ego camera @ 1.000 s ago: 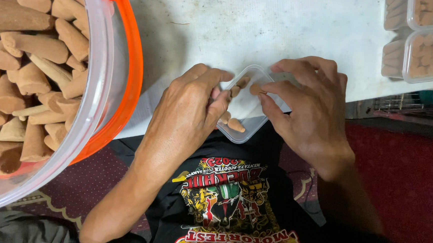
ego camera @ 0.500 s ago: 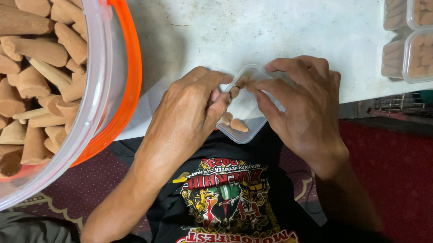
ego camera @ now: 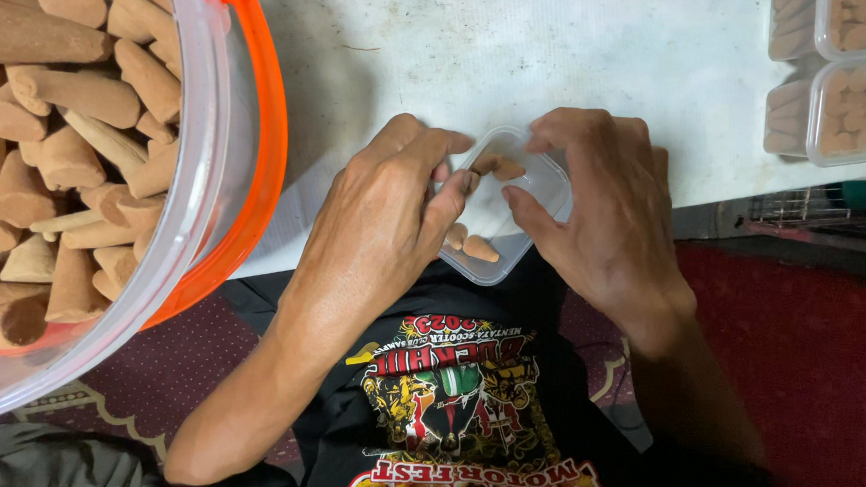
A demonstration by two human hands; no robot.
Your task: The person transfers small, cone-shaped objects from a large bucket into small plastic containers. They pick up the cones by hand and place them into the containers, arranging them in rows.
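Both hands, left hand [ego camera: 384,220] and right hand [ego camera: 595,213], grip clear plastic box [ego camera: 547,185].

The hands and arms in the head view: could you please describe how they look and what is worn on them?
Both the left hand and the right hand are bare: no gloves, rings or watch show. The forearms are uncovered, with no sleeves reaching them. Veins and knuckles stand out on the backs of both hands.
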